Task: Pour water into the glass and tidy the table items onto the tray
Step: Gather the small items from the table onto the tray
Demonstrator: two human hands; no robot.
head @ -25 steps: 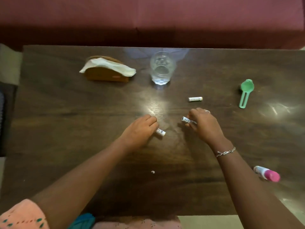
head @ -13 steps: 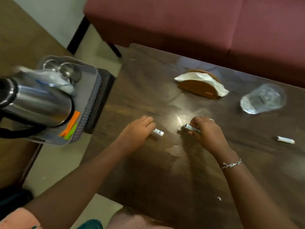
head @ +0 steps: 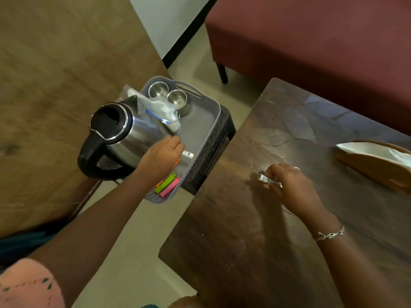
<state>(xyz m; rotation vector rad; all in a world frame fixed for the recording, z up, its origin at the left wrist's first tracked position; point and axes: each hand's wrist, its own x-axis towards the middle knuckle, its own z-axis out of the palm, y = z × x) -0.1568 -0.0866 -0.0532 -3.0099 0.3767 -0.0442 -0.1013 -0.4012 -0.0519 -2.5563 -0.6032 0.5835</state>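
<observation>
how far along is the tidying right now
Done: clips and steel cups lie in the tray beside the kettle. In hand: the left hand brings one battery over the tray; the right hand grips another battery on the table. Left: the napkin holder. The glass is out of view.

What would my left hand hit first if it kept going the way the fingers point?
Probably the far wall of the grey tray. The left hand, holding a small white battery, points across the tray's bare floor; depth is unclear.

left grip (head: 161, 155) extended, right grip (head: 289, 185) curled closed.
</observation>
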